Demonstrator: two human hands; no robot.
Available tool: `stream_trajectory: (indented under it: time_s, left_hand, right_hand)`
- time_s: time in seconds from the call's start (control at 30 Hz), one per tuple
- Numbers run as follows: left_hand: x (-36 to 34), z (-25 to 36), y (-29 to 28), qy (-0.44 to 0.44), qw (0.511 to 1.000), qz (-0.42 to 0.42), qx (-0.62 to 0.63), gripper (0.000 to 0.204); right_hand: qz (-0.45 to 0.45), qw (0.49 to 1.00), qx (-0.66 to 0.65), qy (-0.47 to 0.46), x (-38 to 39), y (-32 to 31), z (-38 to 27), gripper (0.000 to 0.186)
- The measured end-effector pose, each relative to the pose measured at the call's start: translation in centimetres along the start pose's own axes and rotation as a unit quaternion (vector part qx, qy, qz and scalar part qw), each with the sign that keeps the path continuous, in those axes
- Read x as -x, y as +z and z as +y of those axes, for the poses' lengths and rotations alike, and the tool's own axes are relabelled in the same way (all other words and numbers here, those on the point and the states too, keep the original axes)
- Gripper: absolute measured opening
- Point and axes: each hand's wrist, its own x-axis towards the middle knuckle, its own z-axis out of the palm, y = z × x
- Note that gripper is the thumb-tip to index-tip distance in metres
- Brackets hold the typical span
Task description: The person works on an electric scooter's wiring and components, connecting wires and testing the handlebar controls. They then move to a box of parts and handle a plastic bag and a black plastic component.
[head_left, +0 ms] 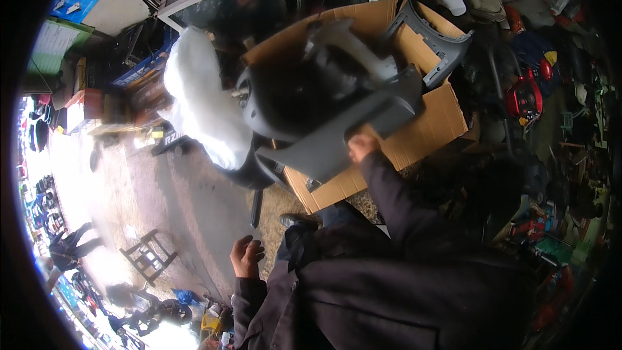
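A long grey plastic panel (337, 133) with a step-shaped notch lies slanted across the front of an open cardboard box (414, 131). My right hand (364, 148) is closed on the panel's lower edge, by the notch. Low and apart from the box, my left hand (247, 257) hangs in front of my jacket. Its fingers are loosely bent and apart, with nothing in them. Behind the panel, other dark grey moulded parts (275, 100) fill the box. A curved grey part (444, 55) leans over the box's right side.
A white plastic-wrapped bundle (197, 91) stands against the box's left side. Beyond the box is a glass-topped, metal-framed case (227, 6). A small dark rack (149, 257) lies on the floor at left, with a person (71, 246) farther off. Red machine parts (525, 97) crowd the right.
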Motion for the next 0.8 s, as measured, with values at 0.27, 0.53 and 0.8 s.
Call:
stream_trajectory:
  time_s: [0.27, 0.53, 0.8]
  left_hand:
    - [0.1, 0.6, 0.2, -0.008, 1.0, 0.014, 0.007, 0.034]
    - [0.7, 0.6, 0.0, -0.034, 0.997, 0.053, 0.035, 0.035]
    - [0.2, 0.2, 0.0, -0.046, 0.997, 0.052, 0.037, 0.036]
  right_hand:
    - [0.06, 0.976, -0.206, 0.025, -6.4, -0.8, -6.5, 0.052]
    - [0.108, 0.989, -0.097, -0.01, -9.4, -0.9, -13.2, 0.091]
    - [0.209, 0.958, 0.065, -0.184, -9.6, -0.9, -13.8, 0.079]
